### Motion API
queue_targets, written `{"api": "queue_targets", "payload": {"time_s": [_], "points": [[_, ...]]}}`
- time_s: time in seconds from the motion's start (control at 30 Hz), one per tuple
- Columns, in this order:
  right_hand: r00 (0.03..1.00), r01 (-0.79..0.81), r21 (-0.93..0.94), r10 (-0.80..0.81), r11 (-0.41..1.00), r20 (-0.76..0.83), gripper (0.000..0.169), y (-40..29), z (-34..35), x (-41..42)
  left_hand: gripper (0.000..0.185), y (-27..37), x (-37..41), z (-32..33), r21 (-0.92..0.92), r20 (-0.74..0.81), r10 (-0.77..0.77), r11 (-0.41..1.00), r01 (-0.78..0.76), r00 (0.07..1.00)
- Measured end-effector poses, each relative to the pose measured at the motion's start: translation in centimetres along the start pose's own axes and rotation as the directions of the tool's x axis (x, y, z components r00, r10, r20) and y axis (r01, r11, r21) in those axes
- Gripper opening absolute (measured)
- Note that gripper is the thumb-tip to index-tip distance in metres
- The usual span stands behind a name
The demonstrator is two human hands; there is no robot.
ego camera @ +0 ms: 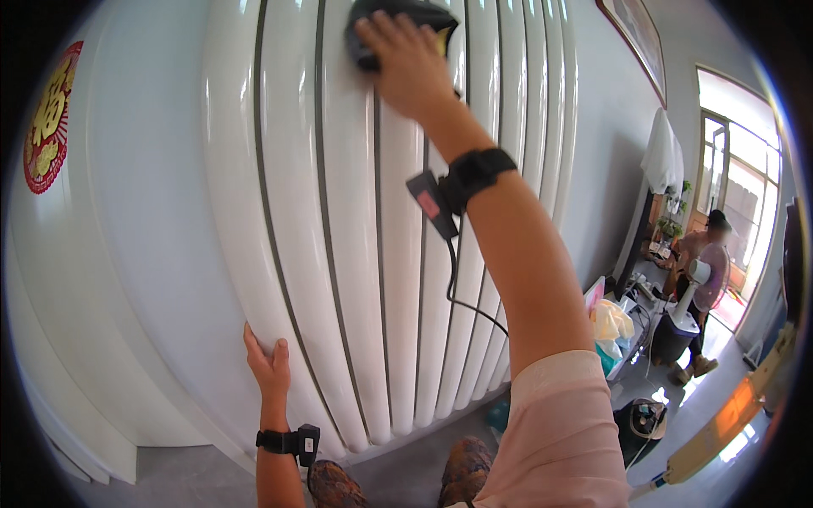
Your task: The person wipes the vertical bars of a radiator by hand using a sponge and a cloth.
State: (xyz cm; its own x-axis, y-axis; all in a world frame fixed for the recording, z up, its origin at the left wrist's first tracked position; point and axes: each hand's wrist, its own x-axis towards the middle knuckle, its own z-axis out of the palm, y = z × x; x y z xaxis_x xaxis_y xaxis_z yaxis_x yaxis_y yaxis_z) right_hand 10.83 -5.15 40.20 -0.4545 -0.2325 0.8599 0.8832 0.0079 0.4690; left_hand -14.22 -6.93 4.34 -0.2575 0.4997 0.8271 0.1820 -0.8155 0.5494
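Note:
A tall white column radiator [356, 254] with dark gaps between its tubes stands before me. My right hand [413, 70] is raised to its upper part, fingers spread over a dark cloth or pad [397, 22] with a yellow patch, pressed against the tubes. Low on the left, my left hand [270, 365] touches the outermost tube, thumb in front and fingers at its outer edge. Both wrists wear black straps with small devices.
A round red-and-gold decoration [53, 117] hangs on the left. At right are a white pedestal fan [689, 292], cables, a bundle of cloths [611, 324], a dark bin-like container [638, 425] and another person [702, 273] near a bright doorway.

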Motion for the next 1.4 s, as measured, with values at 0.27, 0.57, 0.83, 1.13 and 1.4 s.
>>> {"api": "queue_targets", "payload": {"time_s": [0.27,0.57,0.83,1.13,1.4], "points": [[0.964,-0.259,0.211,0.239,0.942,0.114,0.062,-3.9,-2.8,-11.8,0.061,-0.5,0.1,-0.9,0.089,-0.031,0.004,0.996,-0.001,1.0],[0.519,-0.671,0.175,0.289,0.72,0.804,0.059,-15.9,-15.8,-42.5,0.058,-0.9,0.1,-1.0,0.043,-0.009,0.02,0.999,-0.019,1.0],[0.627,-0.729,0.149,0.564,0.668,0.538,0.061,-7.1,-10.0,-33.1,0.058,-1.2,0.2,-1.1,0.039,0.0,0.002,0.999,-0.002,1.0],[0.935,-0.355,0.042,0.354,0.934,0.015,0.051,8.4,-1.6,-12.1,0.06,-1.1,0.1,-1.0,0.077,-0.043,-0.032,0.996,0.035,0.999],[0.88,-0.475,0.087,0.474,0.876,0.039,0.054,9.5,-2.1,-20.8,0.057,-0.8,0.1,-1.4,0.189,-0.095,-0.031,0.981,0.048,0.995]]}}
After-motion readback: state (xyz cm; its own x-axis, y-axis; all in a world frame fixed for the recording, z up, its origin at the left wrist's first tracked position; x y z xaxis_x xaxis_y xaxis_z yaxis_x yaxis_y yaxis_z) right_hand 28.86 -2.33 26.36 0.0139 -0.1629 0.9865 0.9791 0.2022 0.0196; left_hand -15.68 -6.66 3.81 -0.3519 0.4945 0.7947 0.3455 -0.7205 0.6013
